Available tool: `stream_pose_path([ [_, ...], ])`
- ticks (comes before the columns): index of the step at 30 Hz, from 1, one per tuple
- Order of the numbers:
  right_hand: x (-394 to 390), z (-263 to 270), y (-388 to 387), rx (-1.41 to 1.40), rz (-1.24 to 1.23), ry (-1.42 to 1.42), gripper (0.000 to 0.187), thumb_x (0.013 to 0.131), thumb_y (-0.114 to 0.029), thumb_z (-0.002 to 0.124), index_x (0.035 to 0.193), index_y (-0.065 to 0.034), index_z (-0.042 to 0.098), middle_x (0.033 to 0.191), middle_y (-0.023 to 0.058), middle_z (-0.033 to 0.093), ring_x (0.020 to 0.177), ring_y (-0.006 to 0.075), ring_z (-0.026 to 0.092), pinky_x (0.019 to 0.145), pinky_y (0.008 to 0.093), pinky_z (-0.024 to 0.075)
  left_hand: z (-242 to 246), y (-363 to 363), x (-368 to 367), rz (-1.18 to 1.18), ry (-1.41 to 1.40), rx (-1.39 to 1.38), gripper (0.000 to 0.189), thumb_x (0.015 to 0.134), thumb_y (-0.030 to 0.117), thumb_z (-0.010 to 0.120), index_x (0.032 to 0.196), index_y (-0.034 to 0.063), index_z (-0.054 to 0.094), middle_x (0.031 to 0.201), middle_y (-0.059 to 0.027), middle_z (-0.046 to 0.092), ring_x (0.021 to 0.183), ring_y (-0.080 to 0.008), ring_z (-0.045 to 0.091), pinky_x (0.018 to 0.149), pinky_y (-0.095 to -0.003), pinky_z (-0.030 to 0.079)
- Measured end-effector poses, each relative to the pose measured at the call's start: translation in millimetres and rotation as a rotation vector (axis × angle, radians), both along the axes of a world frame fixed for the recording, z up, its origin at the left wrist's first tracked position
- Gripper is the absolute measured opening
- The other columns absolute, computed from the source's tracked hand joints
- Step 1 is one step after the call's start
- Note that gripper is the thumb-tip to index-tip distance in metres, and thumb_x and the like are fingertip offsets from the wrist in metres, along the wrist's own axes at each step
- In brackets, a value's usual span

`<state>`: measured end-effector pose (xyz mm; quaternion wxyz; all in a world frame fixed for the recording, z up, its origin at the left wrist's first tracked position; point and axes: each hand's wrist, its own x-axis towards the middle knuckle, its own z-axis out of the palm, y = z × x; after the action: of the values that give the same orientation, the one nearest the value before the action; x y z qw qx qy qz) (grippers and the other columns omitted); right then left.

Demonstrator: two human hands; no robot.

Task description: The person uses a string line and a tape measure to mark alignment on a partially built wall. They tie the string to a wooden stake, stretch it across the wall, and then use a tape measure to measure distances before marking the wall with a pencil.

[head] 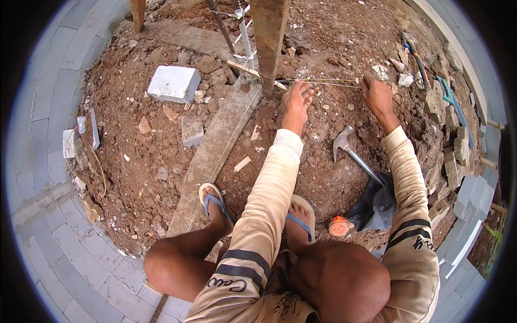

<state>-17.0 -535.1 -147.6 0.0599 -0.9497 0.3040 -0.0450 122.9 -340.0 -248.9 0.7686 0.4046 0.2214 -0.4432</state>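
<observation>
My right hand (377,97) pinches the end of a thin string (335,83), which runs as two strands leftward to the foot of a wooden post (271,44). Beside that post, my left hand (298,100) has its fingers loosely spread at the strands; whether a fingertip touches them is hard to tell. A thin wood strip (243,68) lies across behind the post's foot. Below my hands, a claw hammer (357,153) rests on the soil, its handle end on a black cloth or bag (373,204). An orange tape measure (339,226) sits near my right foot.
A concrete footing strip (210,157) runs under my left foot, with a line along it. Steel rebar (242,32) stands behind the post. A white block (173,84) lies left. Rightward are another hammer (418,60), a handsaw (456,107) and stacked stones (451,165). Grey block walls (44,101) enclose the soil.
</observation>
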Motion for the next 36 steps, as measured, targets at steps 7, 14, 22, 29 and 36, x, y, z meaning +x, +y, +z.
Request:
stream_pose_path([
  [7,1,-15,-23,0.026,-0.041,-0.095,0.018,0.093,-0.024,0.064,0.099,-0.0074,0.069,0.083,0.0243,0.071,0.08,0.0447,0.069,0.072,0.056,0.0526,-6,-29,-20,0.244,0.033,0.076,0.019,0.108,0.024,0.054,0.108,0.0064,0.062,0.091,-0.0077,0.072,0.065,-0.0143,0.064,0.054,-0.0253,0.047],
  [14,39,-24,-32,0.916,-0.379,-0.451,0.011,0.104,-0.014,0.057,0.099,-0.0044,0.061,0.09,0.0099,0.073,0.077,0.0181,0.072,0.067,0.0298,0.0606,16,-37,-63,-0.406,-0.566,0.242,0.02,0.098,0.021,0.063,0.098,0.0038,0.074,0.077,-0.0105,0.074,0.067,-0.0179,0.069,0.065,-0.0324,0.055],
  [22,11,32,-11,1.252,-0.294,-0.304,0.018,0.103,-0.016,0.06,0.086,-0.0101,0.056,0.074,-0.002,0.058,0.057,0.0072,0.051,0.052,0.0215,0.0407,105,20,-110,-1.404,-1.302,0.161,0.029,0.082,0.033,0.079,0.101,0.0104,0.08,0.089,-0.0176,0.076,0.093,-0.0348,0.073,0.089,-0.0459,0.054],
  [29,-52,68,138,1.079,-0.056,-0.135,0.025,0.102,-0.015,0.064,0.079,-0.0071,0.057,0.063,-0.0038,0.051,0.051,0.0055,0.039,0.047,0.0266,0.0296,91,100,-50,-0.786,-0.785,0.386,0.04,0.096,0.039,0.068,0.118,0.0051,0.074,0.104,-0.0104,0.078,0.084,-0.0171,0.071,0.075,-0.0321,0.053],
  [36,-63,38,226,0.92,-0.03,-0.204,0.014,0.096,-0.016,0.065,0.097,-0.0021,0.061,0.074,0.0239,0.058,0.066,0.0436,0.056,0.062,0.0478,0.0426,79,119,-20,-0.422,-0.433,0.33,0.033,0.104,0.027,0.06,0.124,0.0025,0.07,0.102,-0.0061,0.075,0.072,-0.0076,0.062,0.063,-0.0224,0.046],
])
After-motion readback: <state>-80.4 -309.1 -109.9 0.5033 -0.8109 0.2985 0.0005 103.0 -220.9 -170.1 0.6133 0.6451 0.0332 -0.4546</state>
